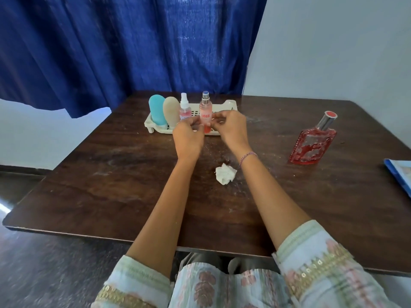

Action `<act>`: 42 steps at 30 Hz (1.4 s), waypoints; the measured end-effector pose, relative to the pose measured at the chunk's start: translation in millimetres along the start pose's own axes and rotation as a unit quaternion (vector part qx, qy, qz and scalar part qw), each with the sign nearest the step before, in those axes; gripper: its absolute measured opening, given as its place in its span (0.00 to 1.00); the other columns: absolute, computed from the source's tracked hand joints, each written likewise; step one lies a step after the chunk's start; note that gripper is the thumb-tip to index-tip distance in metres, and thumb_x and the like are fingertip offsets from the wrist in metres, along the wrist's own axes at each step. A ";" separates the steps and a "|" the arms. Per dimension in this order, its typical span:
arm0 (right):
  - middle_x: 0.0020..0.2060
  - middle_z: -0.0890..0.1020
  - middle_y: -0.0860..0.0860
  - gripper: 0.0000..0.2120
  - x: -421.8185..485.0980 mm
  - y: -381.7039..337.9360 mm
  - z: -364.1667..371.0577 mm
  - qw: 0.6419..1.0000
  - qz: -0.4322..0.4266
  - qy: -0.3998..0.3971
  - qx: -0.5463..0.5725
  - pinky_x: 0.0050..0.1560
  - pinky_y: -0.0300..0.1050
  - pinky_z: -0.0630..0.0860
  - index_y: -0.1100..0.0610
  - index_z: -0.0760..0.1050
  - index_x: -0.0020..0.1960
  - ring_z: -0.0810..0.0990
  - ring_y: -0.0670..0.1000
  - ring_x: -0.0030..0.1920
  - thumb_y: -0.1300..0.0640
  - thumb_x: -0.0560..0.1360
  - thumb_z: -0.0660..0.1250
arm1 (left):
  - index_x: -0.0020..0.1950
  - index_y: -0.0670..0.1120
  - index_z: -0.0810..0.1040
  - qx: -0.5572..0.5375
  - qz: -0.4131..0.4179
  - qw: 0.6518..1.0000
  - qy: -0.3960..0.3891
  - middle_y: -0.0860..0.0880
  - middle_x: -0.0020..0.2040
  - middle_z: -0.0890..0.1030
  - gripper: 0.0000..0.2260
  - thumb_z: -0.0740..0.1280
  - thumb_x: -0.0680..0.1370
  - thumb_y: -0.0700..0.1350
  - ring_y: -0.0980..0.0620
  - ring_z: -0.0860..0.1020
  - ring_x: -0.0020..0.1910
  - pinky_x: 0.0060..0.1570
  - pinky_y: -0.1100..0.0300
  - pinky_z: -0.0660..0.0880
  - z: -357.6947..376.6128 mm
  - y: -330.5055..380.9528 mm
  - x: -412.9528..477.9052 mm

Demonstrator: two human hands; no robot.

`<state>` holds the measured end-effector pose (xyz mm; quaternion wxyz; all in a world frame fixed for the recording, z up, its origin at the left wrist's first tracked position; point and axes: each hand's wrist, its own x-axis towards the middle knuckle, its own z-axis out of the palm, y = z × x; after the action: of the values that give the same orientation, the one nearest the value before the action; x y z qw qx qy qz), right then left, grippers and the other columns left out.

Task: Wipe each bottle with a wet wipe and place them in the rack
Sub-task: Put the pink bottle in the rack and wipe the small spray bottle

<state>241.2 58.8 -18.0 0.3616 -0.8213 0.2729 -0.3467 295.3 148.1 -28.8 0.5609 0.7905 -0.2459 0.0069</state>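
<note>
Dark wood table (111,174) with plenty of scuffs, a blue curtain (111,52) hanging behind it and a plain pale wall (333,52) off to the right. At the far middle of the table sits a cream plastic rack (229,106). From the left it holds a blue bottle (157,110), a beige bottle (171,111) and a small spray bottle (184,106) with pinkish liquid, all upright and packed close together.

Right beside those is the pink spray bottle (205,110), standing upright at the rack's front. Both hands are on it: the left hand (188,138) pinches its lower part from the left and the right hand (231,127) does the same from the right, fingers curled in on both. Can't really tell if the bottom is sitting down in the rack, since the fingers cover it.

The wipe (224,174) is a crumpled white ball lying on the table just beside the right forearm, nobody touching it. A red perfume bottle (313,145) stands on the table well off to the right, far from the rack. A blue book (400,174) pokes in at the right edge.
</note>
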 end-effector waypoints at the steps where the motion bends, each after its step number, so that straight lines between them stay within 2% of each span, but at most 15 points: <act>1: 0.46 0.84 0.54 0.12 5.9 -0.6 4.2 1.000 0.000 0.004 0.001 0.42 0.28 0.73 0.62 0.80 0.53 0.78 0.42 0.40 0.60 0.70 0.73 | 0.65 0.42 0.76 -0.001 0.003 1.000 0.006 0.46 0.58 0.81 0.15 0.66 0.78 0.39 0.53 0.79 0.55 0.57 0.62 0.73 2.1 0.2 3.8; 5: 0.46 0.84 0.53 0.11 23.8 0.3 18.1 1.000 0.004 0.003 -0.001 0.45 0.29 0.72 0.61 0.80 0.54 0.78 0.42 0.41 0.61 0.71 0.71 | 0.68 0.42 0.72 -0.005 0.001 1.000 0.015 0.45 0.63 0.78 0.18 0.65 0.78 0.39 0.54 0.76 0.58 0.55 0.67 0.68 9.2 -6.8 15.1; 11: 0.48 0.84 0.55 0.13 30.6 15.3 32.5 1.000 -0.001 -0.001 0.001 0.50 0.37 0.76 0.61 0.80 0.55 0.81 0.47 0.47 0.61 0.72 0.71 | 0.69 0.43 0.72 0.037 0.013 0.999 0.006 0.46 0.63 0.78 0.18 0.66 0.78 0.40 0.60 0.74 0.52 0.51 0.70 0.67 16.8 -21.9 22.2; 14: 0.48 0.84 0.55 0.13 31.0 21.4 39.3 1.000 -0.010 0.008 -0.005 0.54 0.43 0.78 0.61 0.79 0.56 0.82 0.49 0.48 0.61 0.72 0.71 | 0.70 0.42 0.70 0.056 0.016 0.998 0.006 0.46 0.66 0.75 0.19 0.65 0.79 0.41 0.53 0.75 0.60 0.58 0.66 0.68 19.6 -25.3 24.0; 16: 0.48 0.84 0.55 0.12 30.7 23.7 42.6 1.000 -0.020 0.013 -0.012 0.54 0.42 0.77 0.61 0.79 0.56 0.81 0.49 0.48 0.61 0.73 0.70 | 0.70 0.42 0.70 0.062 0.014 0.998 0.000 0.46 0.67 0.75 0.19 0.65 0.79 0.41 0.51 0.75 0.63 0.64 0.60 0.69 22.1 -28.8 25.2; 18: 0.48 0.84 0.54 0.12 30.4 26.9 45.8 0.999 -0.028 0.014 -0.037 0.54 0.40 0.76 0.60 0.79 0.56 0.81 0.49 0.49 0.60 0.73 0.70 | 0.69 0.43 0.72 0.068 0.014 0.998 -0.008 0.46 0.66 0.76 0.19 0.65 0.78 0.42 0.51 0.75 0.64 0.65 0.58 0.69 24.3 -32.1 26.5; 22: 0.50 0.84 0.53 0.13 28.1 31.7 50.2 0.997 -0.034 0.017 -0.073 0.56 0.45 0.75 0.58 0.79 0.58 0.81 0.50 0.51 0.58 0.74 0.69 | 0.68 0.42 0.73 0.076 0.001 0.997 -0.015 0.47 0.63 0.78 0.18 0.66 0.78 0.42 0.51 0.75 0.63 0.65 0.58 0.70 27.2 -37.3 29.1; 26: 0.52 0.83 0.53 0.14 26.3 30.6 51.6 0.996 -0.041 0.007 -0.082 0.58 0.45 0.74 0.57 0.78 0.60 0.80 0.50 0.53 0.58 0.75 0.68 | 0.67 0.43 0.74 0.074 -0.003 0.997 -0.015 0.47 0.61 0.80 0.18 0.66 0.78 0.42 0.52 0.76 0.61 0.64 0.56 0.72 28.9 -41.3 30.7; 33: 0.50 0.83 0.53 0.11 24.9 30.8 53.1 0.995 -0.041 -0.006 -0.089 0.55 0.45 0.75 0.58 0.79 0.57 0.80 0.51 0.52 0.62 0.76 0.65 | 0.69 0.43 0.72 0.084 0.001 0.996 -0.014 0.46 0.64 0.75 0.19 0.66 0.78 0.42 0.49 0.73 0.64 0.66 0.56 0.70 31.0 -41.3 29.3; 39: 0.50 0.83 0.56 0.11 24.9 30.0 52.8 0.993 -0.053 -0.024 -0.102 0.55 0.49 0.75 0.60 0.79 0.55 0.80 0.54 0.51 0.64 0.76 0.62 | 0.69 0.41 0.73 0.082 0.000 0.996 -0.020 0.44 0.62 0.74 0.19 0.65 0.79 0.44 0.47 0.73 0.63 0.65 0.54 0.70 31.3 -42.6 29.8; 42: 0.50 0.83 0.56 0.11 24.4 30.0 52.7 0.993 -0.052 -0.028 -0.102 0.53 0.47 0.75 0.60 0.79 0.55 0.80 0.54 0.50 0.65 0.76 0.61 | 0.69 0.40 0.72 0.074 -0.004 0.997 -0.022 0.43 0.62 0.74 0.19 0.64 0.79 0.45 0.47 0.73 0.62 0.64 0.53 0.70 30.9 -41.6 29.0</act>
<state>290.6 45.4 -58.6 0.2651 -0.8765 0.2535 -0.3119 329.0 120.0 -68.7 0.4952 0.8307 -0.2543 0.0054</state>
